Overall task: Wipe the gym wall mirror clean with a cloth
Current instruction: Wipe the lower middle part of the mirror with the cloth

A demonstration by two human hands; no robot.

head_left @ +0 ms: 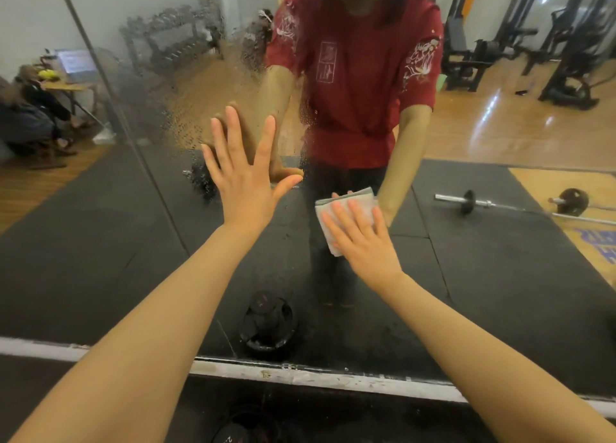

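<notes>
The wall mirror (483, 269) fills the view, with a patch of spray droplets (186, 85) across its upper left part. My left hand (245, 175) lies flat on the glass with fingers spread, just below that wet patch. My right hand (363, 239) presses a folded white cloth (340, 205) against the mirror with straight fingers, lower and to the right of the left hand. The cloth shows above and left of my fingers. My reflection in a red shirt stands behind both hands.
A white strip (300, 377) runs along the mirror's bottom edge above the black rubber floor. A black weight plate (246, 429) lies on the floor right below me. A vertical seam (133, 142) divides the mirror panels. The mirror reflects a barbell, gym machines and a dumbbell rack.
</notes>
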